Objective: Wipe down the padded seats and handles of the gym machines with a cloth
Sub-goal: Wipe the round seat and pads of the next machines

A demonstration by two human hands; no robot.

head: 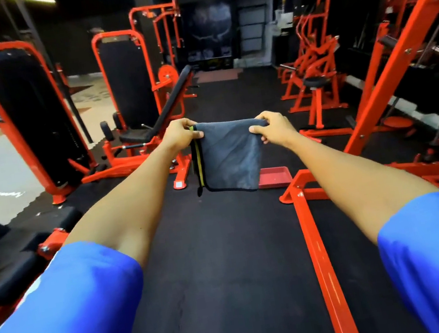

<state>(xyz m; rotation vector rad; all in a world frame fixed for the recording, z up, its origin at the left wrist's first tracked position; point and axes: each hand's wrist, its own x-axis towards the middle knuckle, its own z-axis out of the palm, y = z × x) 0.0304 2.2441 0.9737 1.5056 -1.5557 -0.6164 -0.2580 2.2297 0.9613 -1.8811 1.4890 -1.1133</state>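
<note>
A grey cloth (229, 156) with a yellow-and-black edge hangs folded in front of me at arm's length. My left hand (179, 135) pinches its top left corner and my right hand (275, 126) pinches its top right corner, both arms stretched out. Beyond the cloth stands an orange machine with a black padded seat (135, 135) and a tilted backrest (172, 103). Another black padded bench (6, 272) lies low at my left.
Orange gym machines line both sides: weight stacks (31, 114) on the left, a frame with a floor rail (323, 259) on the right, a round black seat (315, 82) farther back. A black rubber floor aisle (227, 265) runs between them. A red tray (275, 176) lies on the floor.
</note>
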